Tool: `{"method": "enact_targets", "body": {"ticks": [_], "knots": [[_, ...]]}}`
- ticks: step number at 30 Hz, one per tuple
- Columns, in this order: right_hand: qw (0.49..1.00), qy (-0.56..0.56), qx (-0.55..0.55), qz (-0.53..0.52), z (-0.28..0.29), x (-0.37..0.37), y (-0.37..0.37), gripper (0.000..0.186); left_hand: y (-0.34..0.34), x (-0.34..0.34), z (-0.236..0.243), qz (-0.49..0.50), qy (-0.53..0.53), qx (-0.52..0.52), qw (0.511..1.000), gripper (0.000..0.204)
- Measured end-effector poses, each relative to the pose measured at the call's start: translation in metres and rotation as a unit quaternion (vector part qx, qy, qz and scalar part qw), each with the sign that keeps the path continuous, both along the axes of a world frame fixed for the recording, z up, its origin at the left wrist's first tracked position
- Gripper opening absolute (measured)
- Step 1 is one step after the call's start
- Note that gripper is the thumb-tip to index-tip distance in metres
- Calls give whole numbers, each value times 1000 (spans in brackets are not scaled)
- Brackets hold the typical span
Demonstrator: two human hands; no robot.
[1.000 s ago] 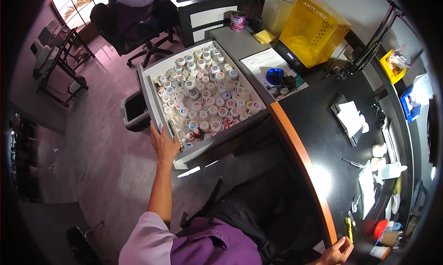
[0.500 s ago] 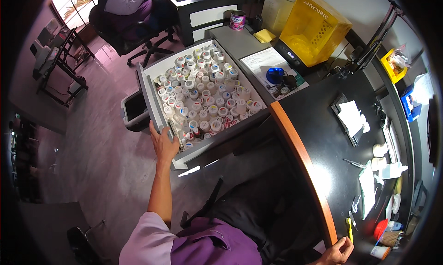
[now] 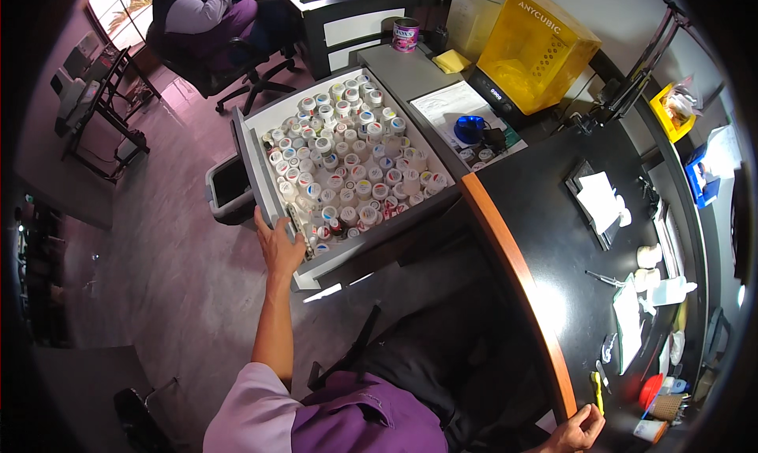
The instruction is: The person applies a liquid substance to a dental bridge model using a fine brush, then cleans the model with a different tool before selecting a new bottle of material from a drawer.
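Note:
My left hand grips the left edge of a pulled-out grey drawer, fingers hooked over it. The drawer is packed with several small white-lidded jars, some with coloured labels, and a few dark bottles. My right hand is at the wooden rim of the black curved desk, fingers curled and touching it, just below a yellow-handled brush.
A co-worker sits in a black chair at the back. A grey bin stands left of the drawer. On the right are a yellow box machine, papers, a clamped lamp arm, small trays and tools.
The co-worker at the back has shifted and leaned slightly, with an arm raised toward the head. My hands and the drawer have hardly moved.

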State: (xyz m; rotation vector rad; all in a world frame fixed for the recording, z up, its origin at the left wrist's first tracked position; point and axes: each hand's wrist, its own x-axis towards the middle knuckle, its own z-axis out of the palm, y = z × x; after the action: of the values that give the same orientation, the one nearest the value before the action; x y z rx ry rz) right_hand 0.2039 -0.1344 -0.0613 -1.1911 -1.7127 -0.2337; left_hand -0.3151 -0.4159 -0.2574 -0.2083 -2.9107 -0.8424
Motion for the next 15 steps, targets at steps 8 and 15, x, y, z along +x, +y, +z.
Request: {"method": "enact_targets", "body": {"ticks": [8, 15], "knots": [[1000, 19, -10, 14, -3, 4, 2, 5, 0, -1, -2, 1, 1, 0, 1000, 44], [1000, 19, -6, 5, -3, 3, 1, 5, 1, 0, -1, 1, -1, 1, 1000, 43]]}}
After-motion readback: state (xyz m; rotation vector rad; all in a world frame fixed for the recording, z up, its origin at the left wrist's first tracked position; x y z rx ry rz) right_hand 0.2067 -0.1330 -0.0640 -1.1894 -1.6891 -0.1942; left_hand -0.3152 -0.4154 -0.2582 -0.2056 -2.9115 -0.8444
